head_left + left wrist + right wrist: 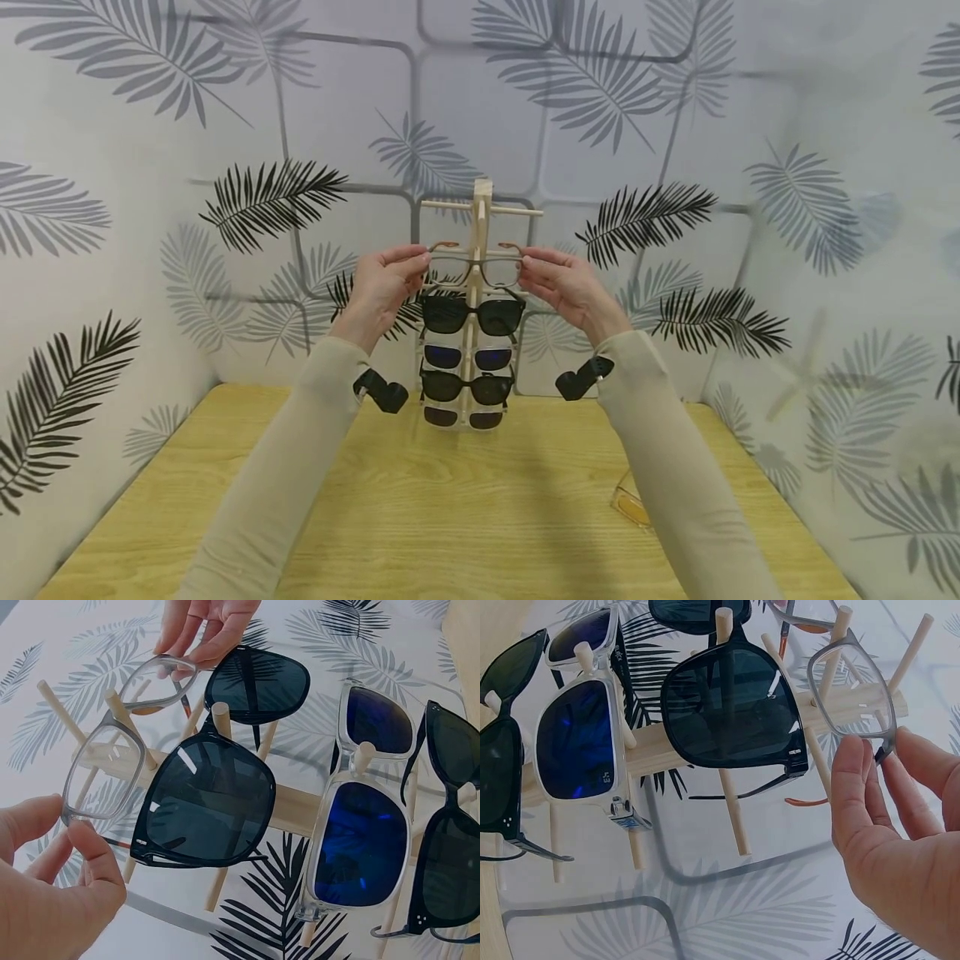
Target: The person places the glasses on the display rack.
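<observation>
Pinching grey-framed clear-lens eyeglasses by opposite ends, between thumb and fingers of left hand and right hand. Positioned with bridge at a peg of the wooden eyewear stand, just above black sunglasses.

the right grip pinches grey-framed glasses beside black sunglasses on a rack.
</observation>
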A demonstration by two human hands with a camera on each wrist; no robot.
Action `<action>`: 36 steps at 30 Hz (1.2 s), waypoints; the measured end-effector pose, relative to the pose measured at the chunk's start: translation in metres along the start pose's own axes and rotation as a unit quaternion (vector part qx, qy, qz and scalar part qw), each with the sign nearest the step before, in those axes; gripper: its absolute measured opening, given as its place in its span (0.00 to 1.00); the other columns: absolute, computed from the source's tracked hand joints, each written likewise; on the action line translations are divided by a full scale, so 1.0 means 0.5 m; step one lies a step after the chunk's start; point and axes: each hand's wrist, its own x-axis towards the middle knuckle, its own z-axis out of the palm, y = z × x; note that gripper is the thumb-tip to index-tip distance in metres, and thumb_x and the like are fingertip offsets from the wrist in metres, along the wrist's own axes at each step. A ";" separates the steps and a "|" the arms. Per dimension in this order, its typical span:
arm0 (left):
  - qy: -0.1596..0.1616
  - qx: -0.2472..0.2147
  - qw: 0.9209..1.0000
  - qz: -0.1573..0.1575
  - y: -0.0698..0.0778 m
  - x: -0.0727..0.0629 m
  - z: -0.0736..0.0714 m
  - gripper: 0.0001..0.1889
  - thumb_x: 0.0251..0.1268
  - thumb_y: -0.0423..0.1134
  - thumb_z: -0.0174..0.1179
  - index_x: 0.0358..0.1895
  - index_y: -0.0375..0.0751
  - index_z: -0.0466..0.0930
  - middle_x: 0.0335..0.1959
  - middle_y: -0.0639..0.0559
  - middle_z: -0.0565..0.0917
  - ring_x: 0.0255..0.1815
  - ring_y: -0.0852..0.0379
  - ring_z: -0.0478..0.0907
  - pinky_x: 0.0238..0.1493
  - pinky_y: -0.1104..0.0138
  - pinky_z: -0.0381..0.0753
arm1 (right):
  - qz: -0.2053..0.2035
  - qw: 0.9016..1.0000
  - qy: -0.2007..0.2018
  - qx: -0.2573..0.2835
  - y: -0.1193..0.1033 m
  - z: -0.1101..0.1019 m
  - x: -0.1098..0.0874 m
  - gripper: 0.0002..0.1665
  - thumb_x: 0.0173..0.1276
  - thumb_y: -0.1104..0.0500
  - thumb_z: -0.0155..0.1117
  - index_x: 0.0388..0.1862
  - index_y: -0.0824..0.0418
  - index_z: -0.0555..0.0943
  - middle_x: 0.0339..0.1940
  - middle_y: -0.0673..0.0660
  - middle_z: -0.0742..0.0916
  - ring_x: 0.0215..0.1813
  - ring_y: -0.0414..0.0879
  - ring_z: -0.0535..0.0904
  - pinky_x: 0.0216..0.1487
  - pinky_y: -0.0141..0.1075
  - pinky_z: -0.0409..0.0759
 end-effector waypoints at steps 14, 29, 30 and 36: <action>0.029 0.069 0.997 0.037 0.000 -0.027 0.011 0.18 0.66 0.41 0.65 0.57 0.40 0.81 0.44 0.57 0.82 0.38 0.58 0.74 0.38 0.67 0.76 | 0.015 1.000 0.002 -0.013 0.002 -0.019 -0.015 0.27 0.72 0.63 0.60 0.68 0.64 0.71 0.45 0.55 0.86 0.47 0.45 0.83 0.54 0.34 0.82; -0.036 0.034 0.996 0.075 -0.034 -0.056 0.027 0.10 0.69 0.46 0.62 0.33 0.45 0.84 0.21 0.57 0.78 0.20 0.62 0.68 0.22 0.71 0.67 | 0.015 0.999 -0.036 -0.021 0.016 -0.034 -0.067 0.23 0.72 0.61 0.61 0.63 0.67 0.72 0.40 0.53 0.86 0.42 0.43 0.83 0.49 0.34 0.83; -0.042 0.036 0.996 0.074 -0.037 -0.059 0.030 0.10 0.69 0.45 0.61 0.33 0.44 0.83 0.20 0.57 0.77 0.20 0.62 0.68 0.23 0.71 0.67 | 0.015 0.999 -0.040 -0.022 0.019 -0.035 -0.070 0.22 0.72 0.61 0.61 0.62 0.66 0.72 0.40 0.53 0.86 0.42 0.43 0.83 0.49 0.34 0.84; -0.060 0.044 0.995 0.062 -0.061 -0.072 0.049 0.10 0.69 0.45 0.62 0.34 0.42 0.83 0.19 0.57 0.78 0.19 0.62 0.71 0.23 0.71 0.70 | 0.022 0.998 -0.054 -0.025 0.039 -0.050 -0.090 0.13 0.72 0.61 0.61 0.54 0.62 0.78 0.39 0.53 0.87 0.42 0.43 0.84 0.48 0.34 0.84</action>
